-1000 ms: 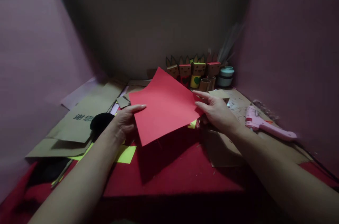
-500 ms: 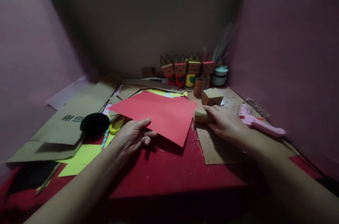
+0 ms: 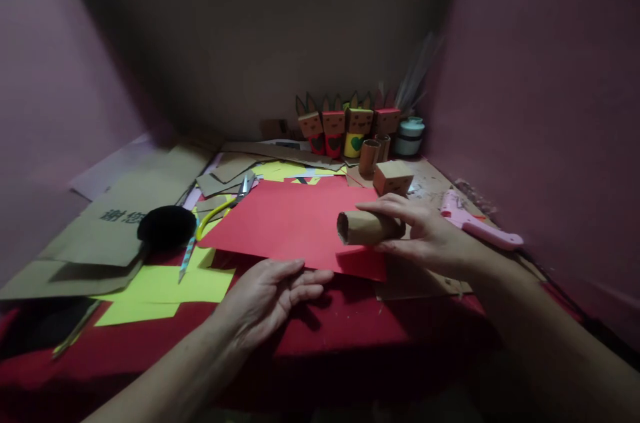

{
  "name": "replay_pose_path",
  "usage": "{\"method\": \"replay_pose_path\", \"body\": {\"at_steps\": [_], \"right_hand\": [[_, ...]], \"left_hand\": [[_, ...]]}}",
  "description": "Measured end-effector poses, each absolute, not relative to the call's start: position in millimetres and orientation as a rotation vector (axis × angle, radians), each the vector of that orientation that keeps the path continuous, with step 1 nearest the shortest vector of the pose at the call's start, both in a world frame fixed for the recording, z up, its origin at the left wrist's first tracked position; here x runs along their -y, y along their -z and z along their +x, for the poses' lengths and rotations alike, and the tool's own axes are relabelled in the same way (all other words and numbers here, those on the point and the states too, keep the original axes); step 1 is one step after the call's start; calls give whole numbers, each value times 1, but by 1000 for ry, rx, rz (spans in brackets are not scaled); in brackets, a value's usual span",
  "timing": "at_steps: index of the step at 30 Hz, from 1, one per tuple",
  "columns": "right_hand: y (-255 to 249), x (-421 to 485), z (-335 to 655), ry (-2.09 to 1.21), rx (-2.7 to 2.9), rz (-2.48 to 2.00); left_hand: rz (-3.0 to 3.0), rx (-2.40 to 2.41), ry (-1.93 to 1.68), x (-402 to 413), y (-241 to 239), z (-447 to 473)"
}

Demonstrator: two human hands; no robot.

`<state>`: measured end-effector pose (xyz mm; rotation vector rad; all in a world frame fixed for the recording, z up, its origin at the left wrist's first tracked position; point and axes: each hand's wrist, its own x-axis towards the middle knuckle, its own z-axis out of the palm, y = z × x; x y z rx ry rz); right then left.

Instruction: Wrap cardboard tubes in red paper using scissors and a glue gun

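Note:
A red sheet of paper (image 3: 290, 223) lies flat on the red table covering (image 3: 350, 330). My right hand (image 3: 425, 233) grips a brown cardboard tube (image 3: 367, 228) lying sideways over the sheet's right end. My left hand (image 3: 270, 293) rests open at the sheet's near edge, fingers stretched toward it. A small brown cardboard box (image 3: 393, 177) sits just beyond the tube.
A pink glue gun (image 3: 475, 223) lies at the right. Cardboard animal figures (image 3: 345, 126), upright tubes (image 3: 373, 153) and a teal jar (image 3: 411, 135) stand at the back. At left are brown paper (image 3: 120, 216), a black round thing (image 3: 167, 226), yellow-handled scissors (image 3: 223, 206), a pencil (image 3: 187, 256) and yellow paper (image 3: 165, 286).
The red sheet went from held up in both hands to lying flat on the table. My right hand let go and picked up the cardboard tube; my left hand released the sheet.

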<state>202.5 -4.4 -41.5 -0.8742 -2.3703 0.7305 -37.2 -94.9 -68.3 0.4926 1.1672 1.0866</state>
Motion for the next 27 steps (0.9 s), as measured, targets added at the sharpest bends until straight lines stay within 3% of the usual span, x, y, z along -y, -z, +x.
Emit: {"method": "replay_pose_path", "body": {"at_steps": [5, 10, 16, 23, 27], "right_hand": [[48, 23, 194, -690, 2474, -926], [63, 33, 192, -758, 2469, -895], [65, 40, 208, -822, 2307, -960], [70, 48, 214, -1479, 1505, -1386], [71, 45, 211, -1681, 1238, -1285]], "left_hand": [[757, -1111, -711, 112, 64, -39], [1141, -1469, -757, 106, 54, -32], [1259, -1499, -686, 77, 49, -20], [1354, -1429, -641, 57, 51, -38], [1329, -1400, -640, 55, 64, -46]]}}
